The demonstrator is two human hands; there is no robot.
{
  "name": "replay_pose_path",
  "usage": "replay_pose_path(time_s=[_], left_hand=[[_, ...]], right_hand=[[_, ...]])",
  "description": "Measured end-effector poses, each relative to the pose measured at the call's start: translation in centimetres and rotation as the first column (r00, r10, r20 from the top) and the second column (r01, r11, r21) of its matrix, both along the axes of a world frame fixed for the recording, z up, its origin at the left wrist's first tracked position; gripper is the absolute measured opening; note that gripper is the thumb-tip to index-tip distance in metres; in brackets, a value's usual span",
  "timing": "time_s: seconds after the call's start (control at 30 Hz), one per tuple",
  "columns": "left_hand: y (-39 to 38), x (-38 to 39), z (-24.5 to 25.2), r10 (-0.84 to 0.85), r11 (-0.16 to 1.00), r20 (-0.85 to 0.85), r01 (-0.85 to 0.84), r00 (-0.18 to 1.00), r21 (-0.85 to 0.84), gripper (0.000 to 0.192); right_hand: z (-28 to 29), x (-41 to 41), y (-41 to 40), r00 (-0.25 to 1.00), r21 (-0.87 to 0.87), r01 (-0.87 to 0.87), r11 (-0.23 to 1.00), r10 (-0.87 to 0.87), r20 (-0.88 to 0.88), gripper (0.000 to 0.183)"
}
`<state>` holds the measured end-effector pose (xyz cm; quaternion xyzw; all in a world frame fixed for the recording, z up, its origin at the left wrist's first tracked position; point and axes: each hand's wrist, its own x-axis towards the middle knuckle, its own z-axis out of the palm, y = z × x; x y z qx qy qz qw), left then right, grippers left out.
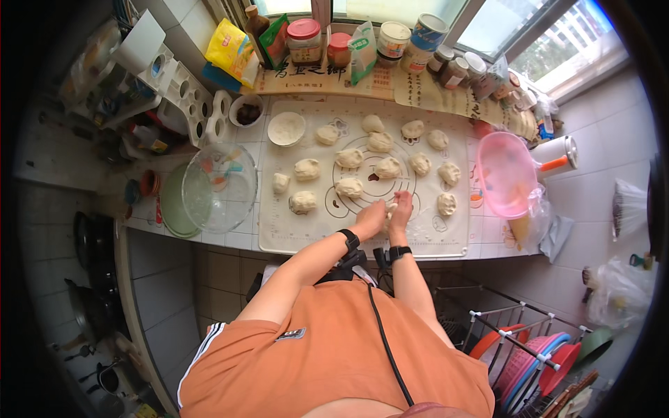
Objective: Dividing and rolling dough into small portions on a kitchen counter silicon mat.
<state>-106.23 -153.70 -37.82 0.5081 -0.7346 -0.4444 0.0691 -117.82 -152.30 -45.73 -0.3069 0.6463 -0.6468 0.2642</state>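
My left hand and my right hand meet over the front part of a printed kneading mat. Between them they hold a piece of dough, mostly covered by the fingers. Several lumps of dough lie spread over the mat. Closest to my hands are one lump to the left and another just beyond. A further lump rests near the right edge. Loose flour dusts the mat beside my right hand. At the mat's far left corner stands a bowl of flour.
Left of the mat are a clear glass bowl, a green plate and a small bowl of dark food. A pink plastic basin flanks the right side. Jars and packets line the windowsill. Below right, a rack holds colored basins.
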Motion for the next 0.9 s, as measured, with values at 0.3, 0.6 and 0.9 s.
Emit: replay_pose_path(time_s=[0.3, 0.6, 0.9], left_hand=[[0.6, 0.4, -4.0, 0.069, 0.998, -0.266, -0.068, 0.961, 0.012, 0.017], [1.2, 1.6, -1.0, 0.023, 0.999, -0.104, -0.018, 0.994, 0.045, 0.022], [1.0, 0.1, -2.8, 0.038, 0.995, -0.163, -0.052, 0.986, -0.085, 0.021]], right_hand=[[1.6, 1.3, 3.1, 0.761, 0.113, 0.157, 0.981, -0.048, -0.647, 0.026], [2.8, 1.2, -1.2, 0.61, 0.372, 0.225, 0.901, 0.167, -0.774, 0.03], [2.0, 0.2, 3.6, 0.996, 0.334, 0.03, 0.942, -0.056, 0.069, 0.035]])
